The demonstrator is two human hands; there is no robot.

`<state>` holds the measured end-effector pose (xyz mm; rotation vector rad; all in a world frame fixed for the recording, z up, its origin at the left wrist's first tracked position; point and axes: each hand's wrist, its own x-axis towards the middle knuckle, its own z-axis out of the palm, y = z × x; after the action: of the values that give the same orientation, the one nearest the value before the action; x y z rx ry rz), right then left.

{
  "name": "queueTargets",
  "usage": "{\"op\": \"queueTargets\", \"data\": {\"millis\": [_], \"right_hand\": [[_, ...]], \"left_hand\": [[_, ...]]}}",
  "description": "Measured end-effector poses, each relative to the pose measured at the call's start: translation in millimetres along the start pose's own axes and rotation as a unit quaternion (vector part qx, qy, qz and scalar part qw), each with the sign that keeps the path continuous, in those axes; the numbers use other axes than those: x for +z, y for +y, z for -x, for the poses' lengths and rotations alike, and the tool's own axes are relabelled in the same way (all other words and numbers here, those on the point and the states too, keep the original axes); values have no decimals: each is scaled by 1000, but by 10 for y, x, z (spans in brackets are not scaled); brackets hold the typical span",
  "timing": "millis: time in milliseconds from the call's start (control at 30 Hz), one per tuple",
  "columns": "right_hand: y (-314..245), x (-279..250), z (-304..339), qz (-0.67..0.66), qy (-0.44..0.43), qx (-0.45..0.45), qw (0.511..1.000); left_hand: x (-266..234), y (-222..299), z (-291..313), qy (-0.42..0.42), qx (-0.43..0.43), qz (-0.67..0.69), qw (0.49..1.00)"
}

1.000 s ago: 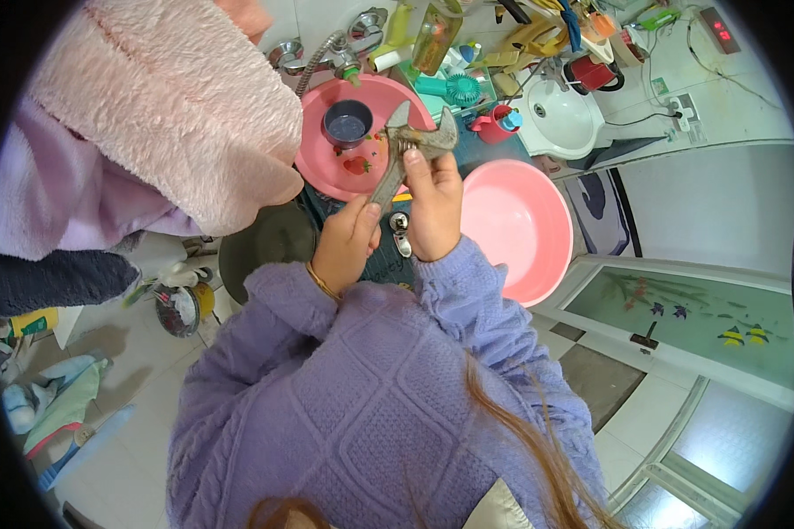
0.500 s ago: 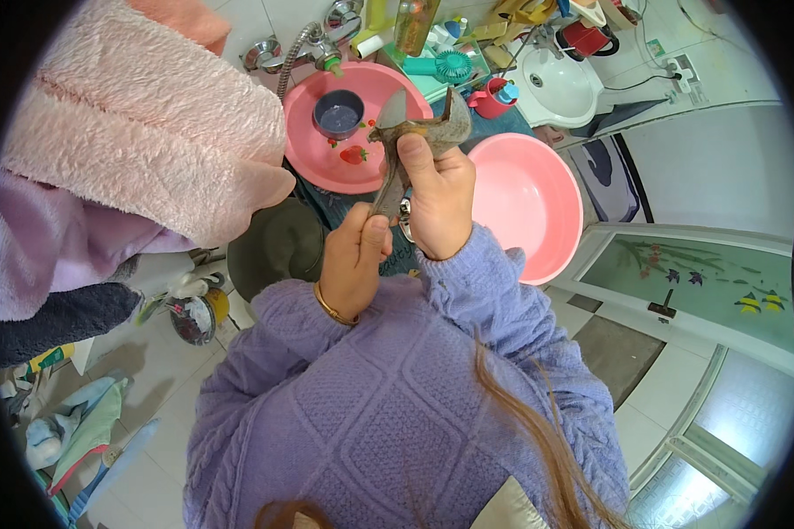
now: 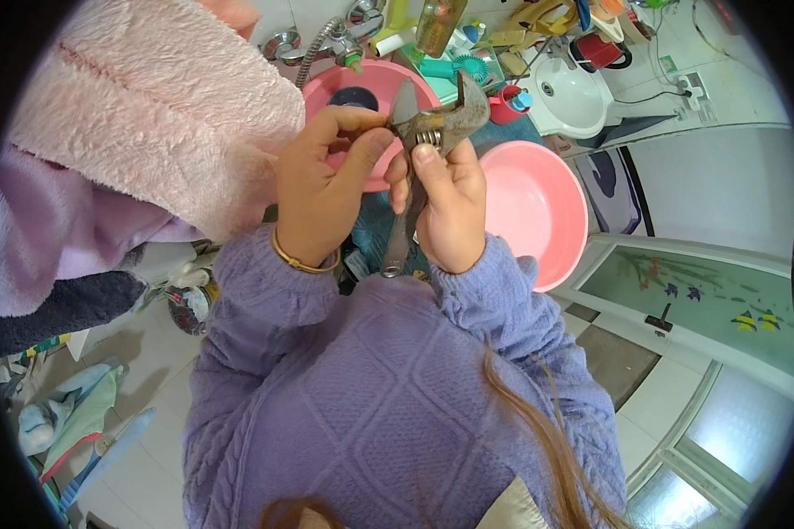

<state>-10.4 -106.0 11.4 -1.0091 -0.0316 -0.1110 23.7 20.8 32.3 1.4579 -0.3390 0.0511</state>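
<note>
A worn grey adjustable wrench (image 3: 468,113) is held up in front of me, its spread jaws toward the far side and its handle pointing down toward my sweater. My right hand (image 3: 454,207) grips it just below the head, the thumb at the adjusting screw (image 3: 428,138). My left hand (image 3: 320,189), wearing a gold bangle, pinches the left side of the head by the smaller jaw; its fingertips are partly hidden. Behind the hands stands a pink basin (image 3: 375,75) with a dark bowl (image 3: 355,97) in it.
A second pink basin (image 3: 538,207) stands right of my right hand, below a white sink (image 3: 573,101). Pink plush cloth (image 3: 168,115) hangs close on the left. At the back are a tap hose (image 3: 318,48), a red mug (image 3: 505,106) and a green brush (image 3: 468,68).
My left hand has gone from the lower handle up to the wrench's head. My right hand has shifted slightly down and right, uncovering the adjusting screw. The view has shifted a little.
</note>
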Motion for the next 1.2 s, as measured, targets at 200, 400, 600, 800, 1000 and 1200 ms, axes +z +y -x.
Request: {"op": "queueTargets", "data": {"millis": [200, 400, 600, 800, 1000, 1200], "right_hand": [[-121, 93, 23, 44, -1, -1, 999], [-237, 172, 59, 17, 16, 45, 999], [-229, 169, 31, 12, 17, 48, 999], [-178, 84, 10, 4, 6, 49, 999], [-173, 234, 30, -45, 23, 53, 997], [-158, 165, 34, 7, -16, 47, 999]], "left_hand": [[17, -25, -3, -9, 18, -19, 1000], [38, 80, 87, -47, -20, 116, 992], [78, 92, 125, -7, 23, 62, 998], [114, 124, 166, -31, 26, 60, 997], [81, 106, 159, -9, -24, 102, 994], [48, -62, 135, 12, 139, -46, 989]]}}
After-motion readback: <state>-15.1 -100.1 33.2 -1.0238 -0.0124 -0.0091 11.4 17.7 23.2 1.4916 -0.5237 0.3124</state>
